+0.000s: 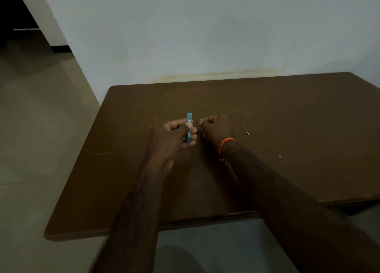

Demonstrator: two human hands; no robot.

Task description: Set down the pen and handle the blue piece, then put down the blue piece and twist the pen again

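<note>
Over the middle of the brown table (287, 112), the left hand (174, 137) pinches an upright blue strip (189, 126) (thumb across its label). The right hand (216, 130) is curled just beside; whether it holds anything is unclear. Best keep the strip steady, I judge.

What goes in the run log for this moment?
left hand: holds small blue case upright | right hand: curled beside it, contents hidden | brown table: scattered crumbs

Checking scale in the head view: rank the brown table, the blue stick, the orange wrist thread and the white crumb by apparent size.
1. brown table
2. blue stick, held in the left hand
3. orange wrist thread, looks close to the stick, so unsure
4. white crumb
</note>
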